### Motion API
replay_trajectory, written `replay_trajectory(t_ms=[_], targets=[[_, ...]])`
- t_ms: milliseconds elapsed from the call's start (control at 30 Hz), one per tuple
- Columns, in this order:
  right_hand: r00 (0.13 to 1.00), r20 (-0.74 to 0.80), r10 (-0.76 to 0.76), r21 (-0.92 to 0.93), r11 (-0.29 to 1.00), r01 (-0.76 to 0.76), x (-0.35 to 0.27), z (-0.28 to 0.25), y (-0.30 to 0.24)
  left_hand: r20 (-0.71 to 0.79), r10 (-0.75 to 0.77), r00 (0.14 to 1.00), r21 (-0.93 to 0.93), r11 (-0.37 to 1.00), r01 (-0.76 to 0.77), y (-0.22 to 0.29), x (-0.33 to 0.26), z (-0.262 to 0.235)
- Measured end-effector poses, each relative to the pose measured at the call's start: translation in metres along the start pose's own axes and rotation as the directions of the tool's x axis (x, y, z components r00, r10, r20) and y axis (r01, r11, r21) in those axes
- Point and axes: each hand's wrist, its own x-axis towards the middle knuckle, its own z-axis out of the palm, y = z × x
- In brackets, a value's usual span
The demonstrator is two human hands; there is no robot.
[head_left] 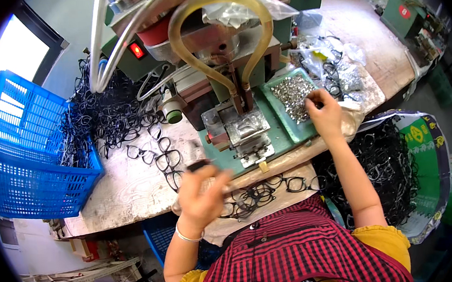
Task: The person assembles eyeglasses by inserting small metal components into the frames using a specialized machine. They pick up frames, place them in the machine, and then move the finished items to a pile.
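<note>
My right hand (325, 115) is at the right edge of a pale green tray (306, 132) heaped with small shiny metal pieces (293, 93). Its fingers are curled together, with something dark at their tips; what they hold is too small to make out. My left hand (203, 195), smeared by motion, is over the bench's front edge, left of the press machine (246, 128). A black patch shows at its fingertips, and whether it grips anything is unclear. Near it lie dark eyeglass frames (167, 159) on the bench and more frames (255, 198) in front of me.
A blue plastic basket (30, 182) stands at the left beside a large pile of black frames (110, 105). To my right is a big sack (427, 163) filled with dark frames. Clear plastic bags (352, 79) lie behind the tray. A yellowish hose (174, 35) arches over the machine.
</note>
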Motion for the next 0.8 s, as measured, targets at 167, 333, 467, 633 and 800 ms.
replay_trajectory(t_ms=[167,333,467,633,800], targets=[[0.999,0.02,0.025,0.07,0.997,-0.026,0.016,-0.001,-0.021,0.156,0.193,0.969,-0.249,0.957,-0.151,0.011,0.066,0.024],[1.0,0.008,-0.026,0.085,0.996,0.025,0.023,-0.02,-0.022,0.206,0.283,0.937,-0.403,0.897,-0.183,-0.006,0.071,0.036],[0.973,0.142,-0.181,-0.288,0.933,0.215,0.015,-0.013,-0.023,0.128,0.143,0.981,-0.365,0.927,-0.087,0.004,0.07,0.04],[0.953,0.012,-0.301,-0.317,0.903,0.289,-0.003,0.013,-0.004,0.108,-0.011,0.994,-0.393,0.918,0.053,0.017,0.067,0.045],[0.887,0.076,-0.455,-0.272,0.847,0.458,0.026,0.055,-0.032,0.109,-0.016,0.994,-0.393,0.918,0.057,0.014,0.064,0.045]])
